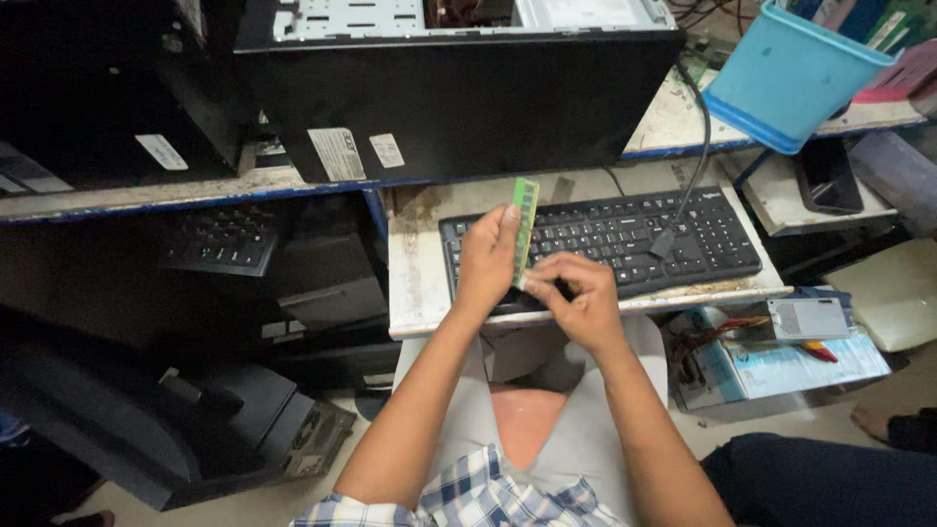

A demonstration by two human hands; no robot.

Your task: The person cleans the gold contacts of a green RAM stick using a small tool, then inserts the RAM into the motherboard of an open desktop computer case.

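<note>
A thin green memory stick with a long flat shape [525,229] stands upright in the middle of the frame. The left hand [488,259] is closed around its lower half, with the thumb on the front. The right hand [576,293] is just beside it, and its fingers pinch the bottom end of the stick. The 2 hands touch each other there.

Right behind the hands lies a black computer keyboard [625,239] on a worn white table [415,268]. A thin black cable [698,146] runs down onto the keys from the upper right.

Above that, a big black computer case [459,98] fills the top middle of the frame. A light blue plastic bin [786,73] sits tilted in the upper right corner. A second black keyboard [220,239] lies in the dark at the left. At the lower right lies a small grey metal box [808,317].
</note>
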